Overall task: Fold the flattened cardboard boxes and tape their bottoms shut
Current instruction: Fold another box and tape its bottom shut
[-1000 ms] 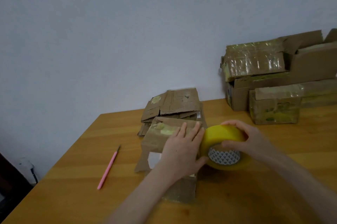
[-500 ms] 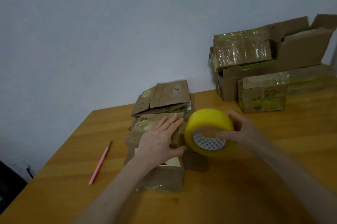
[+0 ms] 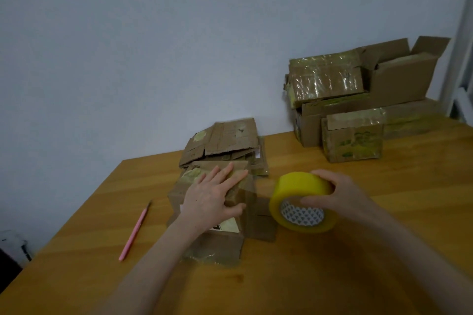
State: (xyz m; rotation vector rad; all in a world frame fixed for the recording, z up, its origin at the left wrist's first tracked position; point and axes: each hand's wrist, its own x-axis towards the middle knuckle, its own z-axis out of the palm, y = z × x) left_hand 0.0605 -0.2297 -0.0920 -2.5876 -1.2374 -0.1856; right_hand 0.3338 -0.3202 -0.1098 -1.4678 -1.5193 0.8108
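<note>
One box [image 3: 217, 245] stands on the wooden table [image 3: 332, 276], with glossy clear tape on its near face and a pale label on top; all positions below are given relative to it. Two hands in view. Left hand [image 3: 212, 197]: laid flat on the box top, four fingers straight and pointing away, thumb along the near right edge, pressing and gripping nothing. Right hand [image 3: 337, 194]: just right of the box, closed around one yellow tape roll [image 3: 299, 191], fingers curled over the outer band, thumb across the patterned core. The roll sits close beside the box's right side. One pink pen-like tool [image 3: 134, 231] lies on the table to the left of the box, apart from it. One stack of flattened boxes [image 3: 225, 139] lies directly behind it, against the wall. One pile of made-up boxes [image 3: 353, 135] stands behind and well to the right; I count five, though overlaps make this uncertain. One of them has its flaps open.
</note>
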